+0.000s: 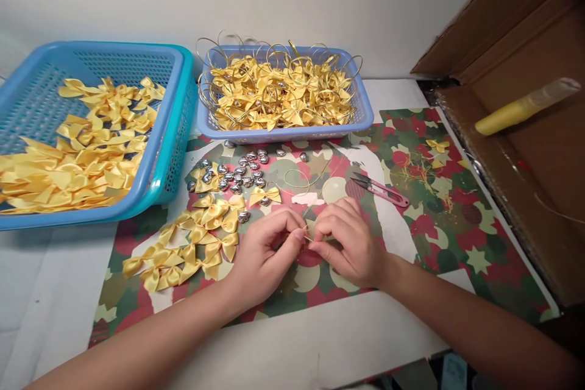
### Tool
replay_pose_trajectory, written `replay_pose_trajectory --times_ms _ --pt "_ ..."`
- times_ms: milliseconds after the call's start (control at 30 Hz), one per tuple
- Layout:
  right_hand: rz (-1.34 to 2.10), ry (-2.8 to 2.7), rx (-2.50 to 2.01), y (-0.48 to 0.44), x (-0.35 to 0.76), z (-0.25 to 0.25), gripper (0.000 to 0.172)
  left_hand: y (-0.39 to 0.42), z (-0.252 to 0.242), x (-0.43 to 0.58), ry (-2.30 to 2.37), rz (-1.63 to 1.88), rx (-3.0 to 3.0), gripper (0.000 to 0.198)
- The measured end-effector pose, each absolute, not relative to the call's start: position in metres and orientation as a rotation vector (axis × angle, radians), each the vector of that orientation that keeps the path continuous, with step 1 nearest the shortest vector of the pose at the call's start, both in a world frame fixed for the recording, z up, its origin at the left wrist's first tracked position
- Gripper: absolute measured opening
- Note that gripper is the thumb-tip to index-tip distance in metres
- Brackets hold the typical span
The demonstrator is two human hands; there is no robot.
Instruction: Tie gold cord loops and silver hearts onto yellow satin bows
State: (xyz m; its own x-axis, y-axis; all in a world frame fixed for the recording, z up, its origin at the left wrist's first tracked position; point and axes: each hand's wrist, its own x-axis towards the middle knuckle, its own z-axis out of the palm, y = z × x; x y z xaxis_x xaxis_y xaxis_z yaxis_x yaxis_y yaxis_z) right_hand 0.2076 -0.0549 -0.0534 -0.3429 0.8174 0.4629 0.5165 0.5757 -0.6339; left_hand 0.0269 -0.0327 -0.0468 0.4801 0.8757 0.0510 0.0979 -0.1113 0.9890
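My left hand [274,250] and my right hand [350,244] meet over the patterned sheet, each pinching a thin gold cord between thumb and fingers. A loop of the cord [297,186] lies beyond my fingertips. Left of my left hand are loose yellow satin bows [196,231]. Several silver beads [242,173] lie above them, and a single bow [265,195] rests close to my left knuckles, over a bead. Pink-handled thread snips [381,189] lie beyond my right hand, with their blades pointing left.
A blue basket of yellow bows [158,134] stands at the left. Behind my hands, a smaller basket [283,133] holds bows with gold cord loops. Cord scraps [420,173] lie right. A cardboard box [525,55] and yellow tube [507,116] are at the right edge.
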Motion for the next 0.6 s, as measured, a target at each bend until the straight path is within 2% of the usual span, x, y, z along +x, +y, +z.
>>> replay_pose_trajectory --times_ms 167,600 --pt "0.331 -1.975 -1.055 -0.0567 0.2059 -0.0538 0.02 -0.0288 -0.0463 0.0288 0.828 0.86 1.676 0.025" --pt "0.708 -1.899 -1.142 -0.0563 0.2058 -0.0514 0.019 -0.0255 -0.0454 0.0264 0.634 0.691 1.627 0.028"
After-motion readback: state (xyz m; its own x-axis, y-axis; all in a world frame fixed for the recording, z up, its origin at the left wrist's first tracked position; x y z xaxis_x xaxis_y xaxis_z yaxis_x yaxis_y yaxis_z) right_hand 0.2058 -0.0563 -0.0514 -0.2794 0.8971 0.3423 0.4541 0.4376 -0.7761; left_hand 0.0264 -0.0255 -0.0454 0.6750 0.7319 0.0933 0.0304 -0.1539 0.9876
